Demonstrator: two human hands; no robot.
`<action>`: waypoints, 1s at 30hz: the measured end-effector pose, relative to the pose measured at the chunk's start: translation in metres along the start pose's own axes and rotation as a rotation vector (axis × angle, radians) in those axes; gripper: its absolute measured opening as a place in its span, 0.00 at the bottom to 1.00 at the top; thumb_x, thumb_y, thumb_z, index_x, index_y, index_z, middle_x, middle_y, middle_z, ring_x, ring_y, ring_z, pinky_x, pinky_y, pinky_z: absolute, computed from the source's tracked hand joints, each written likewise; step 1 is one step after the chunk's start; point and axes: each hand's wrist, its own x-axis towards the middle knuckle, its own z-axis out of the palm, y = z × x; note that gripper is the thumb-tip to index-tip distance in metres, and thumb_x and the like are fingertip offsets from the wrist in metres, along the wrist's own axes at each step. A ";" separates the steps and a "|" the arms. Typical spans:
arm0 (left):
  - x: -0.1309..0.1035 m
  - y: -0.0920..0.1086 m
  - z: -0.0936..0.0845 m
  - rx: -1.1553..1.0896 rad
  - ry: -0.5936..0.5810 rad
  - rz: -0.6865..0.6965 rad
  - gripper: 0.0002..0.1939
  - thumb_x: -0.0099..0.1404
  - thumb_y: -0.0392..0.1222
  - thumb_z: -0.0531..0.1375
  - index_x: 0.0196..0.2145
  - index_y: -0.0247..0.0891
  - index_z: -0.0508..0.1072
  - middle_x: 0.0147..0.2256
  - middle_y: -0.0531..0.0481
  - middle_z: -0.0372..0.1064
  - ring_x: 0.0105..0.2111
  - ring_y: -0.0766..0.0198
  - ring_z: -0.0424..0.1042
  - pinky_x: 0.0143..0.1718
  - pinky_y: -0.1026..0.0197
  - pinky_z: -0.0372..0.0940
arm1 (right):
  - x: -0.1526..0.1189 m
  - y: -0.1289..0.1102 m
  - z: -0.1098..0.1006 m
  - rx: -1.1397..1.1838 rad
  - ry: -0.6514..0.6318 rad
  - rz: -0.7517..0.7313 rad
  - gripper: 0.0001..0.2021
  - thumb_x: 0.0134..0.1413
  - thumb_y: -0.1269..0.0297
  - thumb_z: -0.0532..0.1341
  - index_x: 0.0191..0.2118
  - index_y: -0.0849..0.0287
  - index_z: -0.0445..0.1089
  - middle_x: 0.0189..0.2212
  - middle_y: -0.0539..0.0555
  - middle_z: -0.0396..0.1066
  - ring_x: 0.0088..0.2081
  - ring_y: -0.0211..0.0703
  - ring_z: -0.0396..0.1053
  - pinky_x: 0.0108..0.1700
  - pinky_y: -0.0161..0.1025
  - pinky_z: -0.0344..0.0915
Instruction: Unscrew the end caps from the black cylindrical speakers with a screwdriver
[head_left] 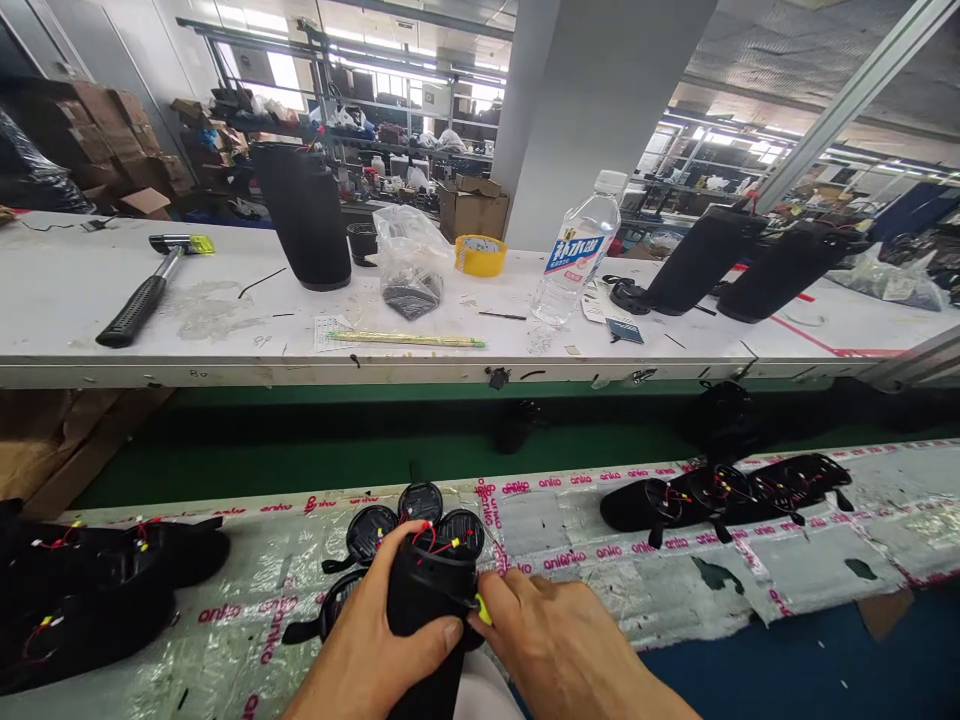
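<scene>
- Your left hand (379,625) wraps the black cylinder (426,600) before you, wired end up.
- Your right hand (551,630) is curled closed on a mostly hidden yellow piece (483,608) beside it.
- You seem to be working that end; next, keep the cylinder steady, its wires (442,546) clear.
- Round black parts (420,500) lie beyond, on the surface (247,575).

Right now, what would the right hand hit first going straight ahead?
Probably the black cylindrical housing in the left hand; its upper side looks immediately ahead of the right hand, though contact is unclear.
</scene>
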 end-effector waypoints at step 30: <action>0.011 -0.020 0.003 0.024 0.025 0.174 0.39 0.51 0.53 0.67 0.61 0.47 0.64 0.55 0.44 0.77 0.58 0.39 0.71 0.64 0.39 0.58 | -0.005 0.008 0.007 0.086 0.023 -0.053 0.09 0.61 0.70 0.63 0.39 0.53 0.60 0.29 0.47 0.69 0.25 0.45 0.69 0.21 0.45 0.49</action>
